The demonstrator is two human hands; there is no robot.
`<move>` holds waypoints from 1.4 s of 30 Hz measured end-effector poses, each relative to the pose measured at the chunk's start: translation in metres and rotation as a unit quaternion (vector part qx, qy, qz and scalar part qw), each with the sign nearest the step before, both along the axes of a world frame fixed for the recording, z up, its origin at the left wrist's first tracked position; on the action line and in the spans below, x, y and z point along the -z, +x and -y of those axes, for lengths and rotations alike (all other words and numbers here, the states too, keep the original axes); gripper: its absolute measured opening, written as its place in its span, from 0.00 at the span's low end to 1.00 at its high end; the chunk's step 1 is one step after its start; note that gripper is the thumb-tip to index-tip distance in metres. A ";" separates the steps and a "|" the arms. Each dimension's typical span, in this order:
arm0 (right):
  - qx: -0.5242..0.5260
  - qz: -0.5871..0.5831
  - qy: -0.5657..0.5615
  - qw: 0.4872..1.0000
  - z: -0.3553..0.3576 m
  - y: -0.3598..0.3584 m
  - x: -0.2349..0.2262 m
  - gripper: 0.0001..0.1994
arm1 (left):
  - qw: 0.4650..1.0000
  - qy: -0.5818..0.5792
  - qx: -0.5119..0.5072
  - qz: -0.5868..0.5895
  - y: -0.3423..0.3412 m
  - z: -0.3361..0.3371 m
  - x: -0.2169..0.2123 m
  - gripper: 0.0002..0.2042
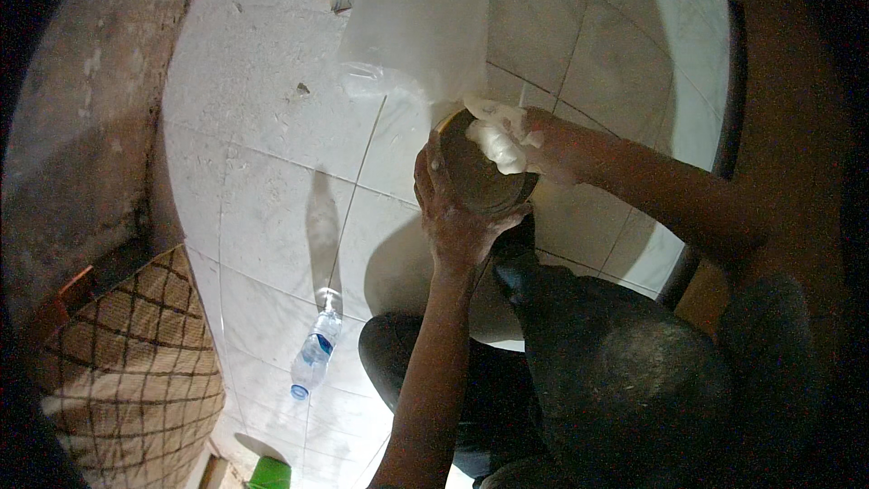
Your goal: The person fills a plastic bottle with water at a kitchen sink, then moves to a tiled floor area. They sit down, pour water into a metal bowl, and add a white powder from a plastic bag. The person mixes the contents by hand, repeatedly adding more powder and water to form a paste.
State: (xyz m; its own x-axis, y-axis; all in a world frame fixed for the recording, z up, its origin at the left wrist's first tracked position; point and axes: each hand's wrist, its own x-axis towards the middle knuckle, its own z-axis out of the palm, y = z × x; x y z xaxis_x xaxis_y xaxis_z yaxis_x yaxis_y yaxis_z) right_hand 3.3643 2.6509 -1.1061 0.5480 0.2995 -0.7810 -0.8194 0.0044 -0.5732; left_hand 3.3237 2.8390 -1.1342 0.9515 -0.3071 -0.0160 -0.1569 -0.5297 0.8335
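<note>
My left hand (453,217) grips a round, dark brown bowl-like vessel (482,186) from its left and lower side, thumb and fingers spread around the rim. Over the vessel's upper right, my right hand (514,134) is bent with its fingers curled against the inside or top face. Something bright white (498,147) covers or sits in those fingers; I cannot tell whether it is a glove, a cloth or a paste. Whitish smears show on my left fingers. The vessel is held above the tiled floor, close to my knees.
A translucent plastic bag (412,27) lies on the tiled floor (272,208) beyond the vessel. A clear plastic bottle (315,355) with a blue cap lies to the left. A checked woven sack (136,380) leans by the left wall, near a green object (270,473).
</note>
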 end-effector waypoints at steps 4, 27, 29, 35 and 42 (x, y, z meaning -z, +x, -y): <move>-0.310 0.204 -0.098 0.923 0.010 0.006 0.031 0.20 | 0.999 -0.024 -0.018 -0.028 -0.002 0.000 0.001 0.71; -0.648 0.313 -0.279 0.636 -0.045 0.023 0.121 0.27 | 0.997 0.006 -0.030 -0.069 0.015 0.001 0.005 0.71; -0.630 0.295 -0.278 0.662 -0.044 0.019 0.114 0.26 | 0.998 0.036 -0.017 -0.041 0.015 0.000 0.008 0.71; -0.297 0.049 -0.148 0.942 -0.044 0.019 0.090 0.25 | 0.997 0.044 -0.022 -0.062 0.016 0.003 0.009 0.71; 0.116 -0.186 -0.063 0.974 -0.070 0.038 0.068 0.22 | 0.995 0.025 -0.034 -0.087 0.018 0.000 0.003 0.72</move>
State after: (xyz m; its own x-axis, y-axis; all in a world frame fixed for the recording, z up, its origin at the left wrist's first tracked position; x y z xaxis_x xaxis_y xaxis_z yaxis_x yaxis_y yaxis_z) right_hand 3.4022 2.7211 -1.1743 0.2617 0.0893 -0.9610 -0.9557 0.1630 -0.2451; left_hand 3.3412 2.8387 -1.1373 0.9513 -0.2372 -0.1971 0.0257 -0.5759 0.8171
